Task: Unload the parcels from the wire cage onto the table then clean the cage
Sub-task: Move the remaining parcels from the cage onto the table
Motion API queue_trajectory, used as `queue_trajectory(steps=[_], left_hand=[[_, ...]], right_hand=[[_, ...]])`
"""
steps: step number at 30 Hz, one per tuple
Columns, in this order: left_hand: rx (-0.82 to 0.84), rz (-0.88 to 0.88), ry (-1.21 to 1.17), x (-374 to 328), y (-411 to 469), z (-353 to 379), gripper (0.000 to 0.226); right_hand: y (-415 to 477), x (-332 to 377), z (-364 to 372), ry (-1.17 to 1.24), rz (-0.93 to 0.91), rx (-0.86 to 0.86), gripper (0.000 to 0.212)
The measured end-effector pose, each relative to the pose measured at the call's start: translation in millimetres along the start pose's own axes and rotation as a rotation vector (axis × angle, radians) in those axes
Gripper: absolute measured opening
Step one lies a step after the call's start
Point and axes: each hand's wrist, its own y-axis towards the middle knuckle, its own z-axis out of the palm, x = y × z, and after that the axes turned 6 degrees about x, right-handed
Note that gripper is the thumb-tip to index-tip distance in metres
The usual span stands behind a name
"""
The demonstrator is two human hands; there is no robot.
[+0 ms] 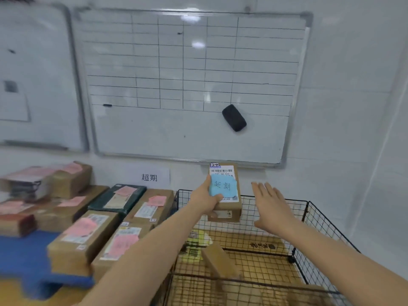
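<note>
My left hand (206,198) grips a small brown cardboard parcel (227,208) with a white shipping label and a blue sticky note, held up above the back left corner of the black wire cage (309,219). My right hand (272,205) hovers to the parcel's right with fingers spread, touching nothing. Inside the cage lie a small tilted brown box (219,259), a yellow packet (196,244) and a flat brown carton (262,245) on the bottom.
Left of the cage, several brown parcels (86,237) with pink notes and one dark green parcel (117,198) lie packed together on a blue surface (24,257). A whiteboard (189,85) with a black eraser (234,118) hangs on the wall behind.
</note>
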Motion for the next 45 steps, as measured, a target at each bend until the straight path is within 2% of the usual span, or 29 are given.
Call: queue_trajectory(steps=[8, 15, 24, 31, 35, 40, 45], left_hand=[[-0.090, -0.010, -0.028, 56.3, -22.5, -153.4, 0.077], [-0.157, -0.027, 0.084, 117.8, -37.6, -248.5, 0.075], [-0.212, 0.038, 0.073, 149.6, -25.0, -290.5, 0.071], [-0.247, -0.070, 0.022, 177.5, -0.3, -320.3, 0.060], [-0.208, -0.142, -0.021, 196.7, 21.0, -337.8, 0.060], [-0.159, -0.137, -0.020, 224.0, 59.5, -365.3, 0.054], [-0.054, -0.145, -0.031, 246.5, 100.1, -387.7, 0.058]], right_hand=[[42.1, 165.7, -15.7, 0.069, -0.016, -0.006, 0.099], [56.3, 276.6, -20.4, 0.169, -0.094, 0.015, 0.106], [74.8, 335.4, -27.9, 0.330, -0.167, 0.131, 0.117], [128.2, 360.0, -18.4, 0.318, -0.183, 0.181, 0.126], [155.6, 382.8, -6.0, 0.349, -0.184, 0.218, 0.122], [197.5, 416.1, 11.4, 0.372, -0.159, 0.193, 0.116], [242.6, 445.7, 33.9, 0.465, -0.117, 0.207, 0.106]])
